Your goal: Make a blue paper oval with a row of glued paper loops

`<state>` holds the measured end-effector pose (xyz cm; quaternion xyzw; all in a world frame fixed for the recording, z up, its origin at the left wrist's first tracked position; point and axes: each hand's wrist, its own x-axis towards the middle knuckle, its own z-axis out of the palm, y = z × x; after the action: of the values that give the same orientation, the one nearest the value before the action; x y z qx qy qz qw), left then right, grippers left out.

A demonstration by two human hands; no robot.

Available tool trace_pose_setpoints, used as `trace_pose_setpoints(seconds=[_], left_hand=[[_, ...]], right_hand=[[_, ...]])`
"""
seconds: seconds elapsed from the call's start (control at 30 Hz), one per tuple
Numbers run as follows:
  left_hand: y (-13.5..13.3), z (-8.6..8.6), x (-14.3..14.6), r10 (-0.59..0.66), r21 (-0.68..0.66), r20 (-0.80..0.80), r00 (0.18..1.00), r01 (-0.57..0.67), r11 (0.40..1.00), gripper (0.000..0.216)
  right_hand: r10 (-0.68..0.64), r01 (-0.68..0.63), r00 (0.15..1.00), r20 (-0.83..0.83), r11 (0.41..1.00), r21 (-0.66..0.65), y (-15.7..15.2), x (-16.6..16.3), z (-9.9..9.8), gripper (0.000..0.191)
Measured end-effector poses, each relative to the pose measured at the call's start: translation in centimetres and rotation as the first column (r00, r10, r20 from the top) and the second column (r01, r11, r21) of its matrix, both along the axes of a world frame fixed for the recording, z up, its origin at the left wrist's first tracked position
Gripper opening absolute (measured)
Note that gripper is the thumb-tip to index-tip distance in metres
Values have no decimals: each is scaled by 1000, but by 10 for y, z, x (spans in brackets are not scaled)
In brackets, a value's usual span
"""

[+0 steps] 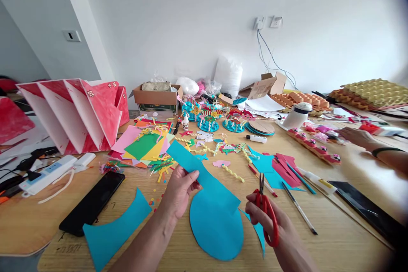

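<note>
Head view, left to right: one white power strip (47,174) on the wooden table (28,216); one black phone (92,202) lying flat; one blue paper offcut (111,229) at the near edge. The left hand (178,191) pinches the strip end of one blue paper piece (216,229), whose round end lies on the table between the two hands. The right hand (277,225) has its fingers curled through one pair of red scissors (266,208), blades pointing up. One other person's hand (358,137) rests far right.
</note>
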<state>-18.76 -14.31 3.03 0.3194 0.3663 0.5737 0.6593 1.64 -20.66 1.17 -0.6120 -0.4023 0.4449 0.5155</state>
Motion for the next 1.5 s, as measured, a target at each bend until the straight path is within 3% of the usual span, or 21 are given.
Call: trace_pose_setpoints(seconds=[0.17,0.33,0.5,0.67,0.87,1.03,1.3,1.5], left_hand=[[-6,12,-5,-125,-30,59,990,127,992,32],[-8,17,-3,-300,22,113,947,299,954,23],[-6,15,4,-265,25,52,963,264,964,24],[-8,13,16,-182,33,-50,982,183,982,27],[-9,8,31,-155,48,-103,983,160,986,25],[-7,5,38,-169,42,-128,977,176,983,24],[-5,1,46,-154,101,-203,967,178,979,19],[-7,2,49,-202,107,-219,955,229,967,20]], right_hand=[[133,-132,983,124,991,-9,11,13,-4,42],[288,-283,886,363,957,-70,20,-9,18,43],[388,-390,788,478,915,-101,16,-36,38,47],[436,-453,780,449,888,-76,5,-33,36,45],[317,-338,860,400,941,-19,-1,-28,27,44],[340,-356,880,333,934,-13,-5,-24,25,48],[226,-274,927,299,953,130,-20,-20,13,53],[267,-321,923,277,931,173,-19,-20,12,58]])
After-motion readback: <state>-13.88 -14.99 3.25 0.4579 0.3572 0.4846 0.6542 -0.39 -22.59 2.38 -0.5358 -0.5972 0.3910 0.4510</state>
